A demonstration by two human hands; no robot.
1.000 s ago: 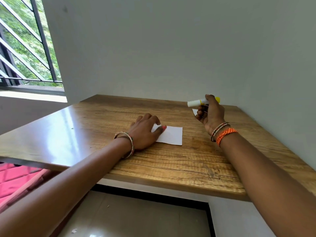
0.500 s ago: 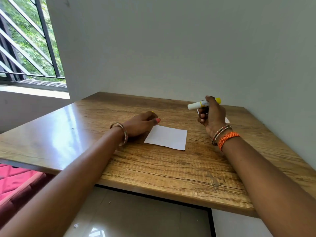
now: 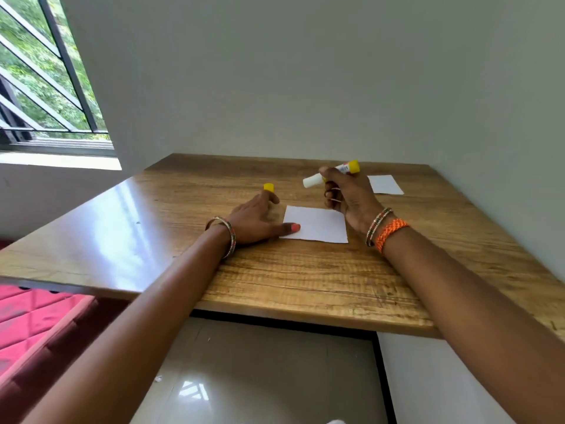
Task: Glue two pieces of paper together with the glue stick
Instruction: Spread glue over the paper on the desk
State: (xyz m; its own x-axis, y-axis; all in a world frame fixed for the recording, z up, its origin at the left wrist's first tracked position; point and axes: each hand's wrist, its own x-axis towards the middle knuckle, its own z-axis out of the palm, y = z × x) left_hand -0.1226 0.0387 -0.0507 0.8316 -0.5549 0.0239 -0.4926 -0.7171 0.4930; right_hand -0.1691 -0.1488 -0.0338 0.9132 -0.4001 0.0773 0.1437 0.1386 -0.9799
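Observation:
A white square of paper [image 3: 318, 224] lies flat on the wooden table [image 3: 305, 280]. My left hand [image 3: 256, 220] rests beside it, thumb pressed on its near left corner, fingers spread. Just beyond those fingertips stands the yellow cap [image 3: 268, 187]. My right hand [image 3: 348, 194] hovers over the paper's far right corner, closed around the uncapped glue stick [image 3: 331, 173], whose white tip points left. A second white paper [image 3: 384, 184] lies farther back on the right.
Grey walls close the table at the back and right. A barred window [image 3: 46, 81] is at the left. The table's front edge overhangs a tiled floor [image 3: 260, 374]; a red quilted surface [image 3: 33, 319] lies lower left.
My left hand slid off the paper's left side, then settled with the thumb on its corner. The yellow cap now stands on the table. The right hand kept the glue stick.

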